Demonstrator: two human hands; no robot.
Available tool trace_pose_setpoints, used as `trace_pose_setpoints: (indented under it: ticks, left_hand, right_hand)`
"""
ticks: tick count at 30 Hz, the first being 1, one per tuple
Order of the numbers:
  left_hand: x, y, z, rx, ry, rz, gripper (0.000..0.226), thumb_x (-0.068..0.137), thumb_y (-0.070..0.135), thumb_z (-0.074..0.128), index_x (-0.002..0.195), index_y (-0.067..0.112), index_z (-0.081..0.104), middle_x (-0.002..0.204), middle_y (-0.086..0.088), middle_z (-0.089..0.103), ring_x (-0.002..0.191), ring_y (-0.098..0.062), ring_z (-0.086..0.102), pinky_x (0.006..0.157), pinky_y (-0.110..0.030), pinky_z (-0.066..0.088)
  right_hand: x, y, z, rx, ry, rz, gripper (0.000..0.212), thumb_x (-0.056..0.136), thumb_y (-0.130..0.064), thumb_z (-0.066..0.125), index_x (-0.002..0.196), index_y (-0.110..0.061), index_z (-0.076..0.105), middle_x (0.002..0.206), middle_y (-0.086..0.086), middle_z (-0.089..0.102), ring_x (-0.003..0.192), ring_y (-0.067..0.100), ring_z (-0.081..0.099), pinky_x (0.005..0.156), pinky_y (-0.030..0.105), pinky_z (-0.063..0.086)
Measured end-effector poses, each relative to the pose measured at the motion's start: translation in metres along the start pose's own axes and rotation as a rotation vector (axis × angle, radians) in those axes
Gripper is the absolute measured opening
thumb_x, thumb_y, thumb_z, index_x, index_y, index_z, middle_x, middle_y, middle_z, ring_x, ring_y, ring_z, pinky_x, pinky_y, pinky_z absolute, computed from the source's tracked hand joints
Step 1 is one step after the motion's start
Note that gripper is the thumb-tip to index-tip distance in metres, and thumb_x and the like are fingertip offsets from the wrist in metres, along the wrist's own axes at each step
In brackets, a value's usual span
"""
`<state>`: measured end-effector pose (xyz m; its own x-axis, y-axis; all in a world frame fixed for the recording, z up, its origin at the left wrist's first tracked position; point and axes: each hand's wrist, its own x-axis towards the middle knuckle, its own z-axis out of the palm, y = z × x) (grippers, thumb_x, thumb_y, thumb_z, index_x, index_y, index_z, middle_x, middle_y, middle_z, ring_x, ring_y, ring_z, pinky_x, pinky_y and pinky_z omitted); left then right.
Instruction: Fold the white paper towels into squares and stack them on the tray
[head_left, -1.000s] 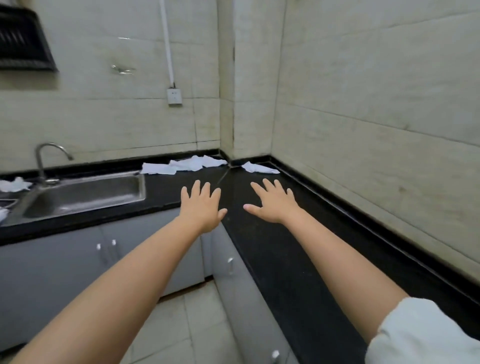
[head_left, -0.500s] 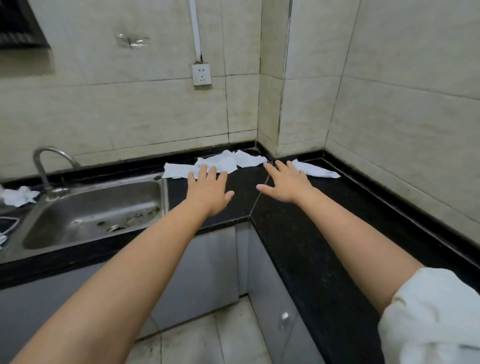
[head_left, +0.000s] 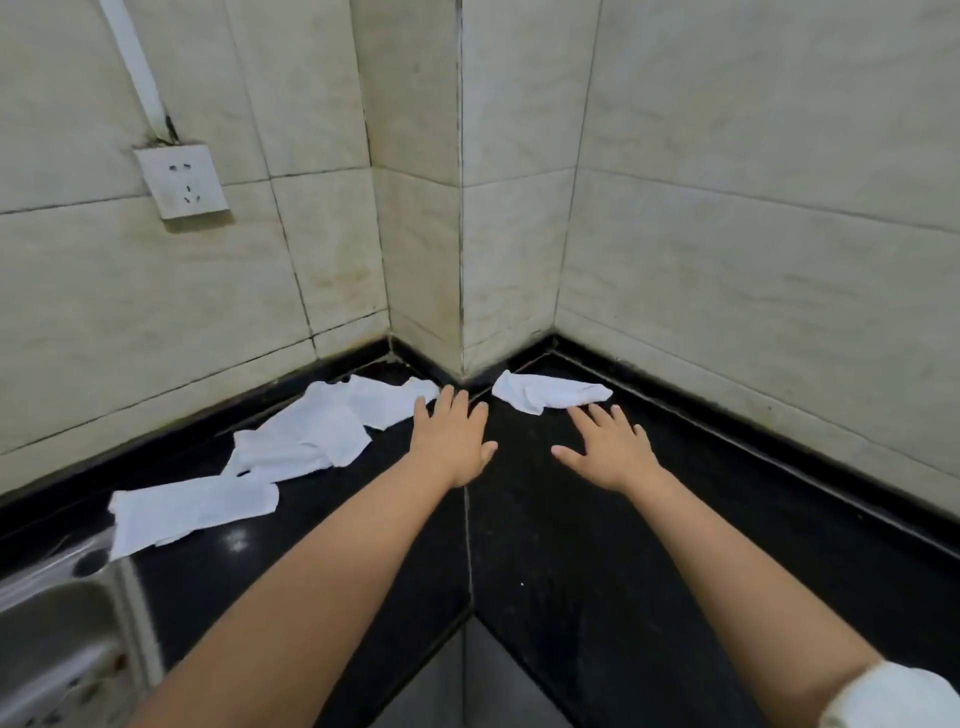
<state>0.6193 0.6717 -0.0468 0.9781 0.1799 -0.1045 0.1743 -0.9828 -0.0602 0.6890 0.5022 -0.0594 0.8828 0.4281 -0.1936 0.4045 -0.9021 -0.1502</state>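
Both arms have come forward into the corner, the left hand (head_left: 451, 441) and right hand (head_left: 609, 448) spread flat and empty over the black worktop (head_left: 571, 545), the crumpled white paper towels (head_left: 306, 441) now within reach, none folded, no tray visible.

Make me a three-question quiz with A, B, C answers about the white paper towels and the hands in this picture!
1. Where does the crumpled white paper towel nearest the right hand lie?
A. in the sink
B. on the black stone counter by the wall corner
C. on the floor

2. What colour is the square wall socket?
A. white
B. red
C. black

3. How are the left hand and the right hand?
A. both fists
B. both gripping towels
C. both open, fingers spread

Answers: 1 B, it rests on the counter just beyond the fingertips. 2 A, its plate is white. 3 C, the fingers are straight and hold nothing.
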Motion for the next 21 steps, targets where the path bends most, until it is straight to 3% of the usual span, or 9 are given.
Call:
trace_pose_setpoints:
  ticks: [3, 6, 9, 13, 15, 19, 21]
  left_hand:
    - [0.054, 0.005, 0.019, -0.026, -0.046, 0.069, 0.058, 0.099, 0.04, 0.031, 0.148, 0.015, 0.014, 0.157, -0.011, 0.008, 0.146, -0.028, 0.001, 0.118, -0.05, 0.006]
    - [0.106, 0.007, 0.047, -0.057, -0.091, 0.089, 0.058, 0.099, 0.04, 0.03, 0.148, 0.015, 0.013, 0.157, -0.01, 0.008, 0.146, -0.027, 0.0, 0.118, -0.049, 0.005]
    - [0.154, 0.003, 0.073, -0.069, -0.153, 0.079, 0.058, 0.099, 0.039, 0.031, 0.149, 0.015, 0.012, 0.158, -0.01, 0.007, 0.147, -0.026, 0.0, 0.118, -0.049, 0.005]
    - [0.209, -0.003, 0.106, -0.077, -0.239, 0.075, 0.057, 0.099, 0.037, 0.033, 0.148, 0.014, 0.014, 0.157, -0.009, 0.01, 0.147, -0.026, 0.001, 0.118, -0.048, 0.006]
    - [0.236, -0.005, 0.123, -0.085, -0.256, 0.075, 0.056, 0.099, 0.035, 0.035, 0.147, 0.013, 0.017, 0.156, -0.009, 0.013, 0.147, -0.025, 0.003, 0.118, -0.047, 0.008]
    - [0.282, -0.008, 0.153, -0.102, -0.256, 0.085, 0.05, 0.099, 0.028, 0.037, 0.144, 0.012, 0.025, 0.155, -0.008, 0.019, 0.146, -0.024, 0.01, 0.117, -0.042, 0.016]
    - [0.301, -0.007, 0.163, -0.13, -0.208, 0.094, 0.046, 0.099, 0.023, 0.037, 0.143, 0.012, 0.029, 0.153, -0.006, 0.024, 0.144, -0.024, 0.016, 0.115, -0.039, 0.021]
  right_hand:
    - [0.044, 0.022, 0.011, 0.037, -0.027, 0.106, 0.065, 0.094, -0.05, 0.036, 0.148, -0.022, 0.012, 0.158, 0.005, 0.01, 0.146, 0.029, 0.003, 0.117, 0.049, 0.012]
    - [0.101, 0.038, 0.029, 0.054, -0.016, 0.148, 0.061, 0.094, -0.046, 0.039, 0.145, -0.016, 0.023, 0.153, 0.007, 0.026, 0.144, 0.029, 0.014, 0.115, 0.048, 0.021]
    - [0.164, 0.046, 0.049, 0.067, -0.011, 0.121, 0.051, 0.094, -0.036, 0.043, 0.139, -0.013, 0.034, 0.144, 0.009, 0.041, 0.137, 0.028, 0.029, 0.11, 0.045, 0.032]
    - [0.235, 0.047, 0.077, 0.052, -0.033, -0.003, 0.042, 0.093, -0.016, 0.042, 0.135, -0.015, 0.042, 0.137, 0.008, 0.047, 0.129, 0.027, 0.038, 0.104, 0.041, 0.035]
    - [0.268, 0.047, 0.089, 0.0, -0.044, -0.08, 0.049, 0.091, -0.009, 0.042, 0.138, -0.019, 0.038, 0.141, 0.009, 0.042, 0.131, 0.028, 0.034, 0.107, 0.04, 0.031]
    - [0.325, 0.039, 0.098, -0.152, -0.139, -0.196, 0.064, 0.092, -0.009, 0.044, 0.146, -0.031, 0.018, 0.156, 0.008, 0.01, 0.144, 0.03, 0.008, 0.117, 0.046, 0.012]
    - [0.342, 0.039, 0.099, -0.267, -0.162, -0.253, 0.057, 0.093, -0.012, 0.045, 0.143, -0.03, 0.026, 0.156, 0.007, 0.004, 0.145, 0.03, 0.0, 0.118, 0.048, 0.007]
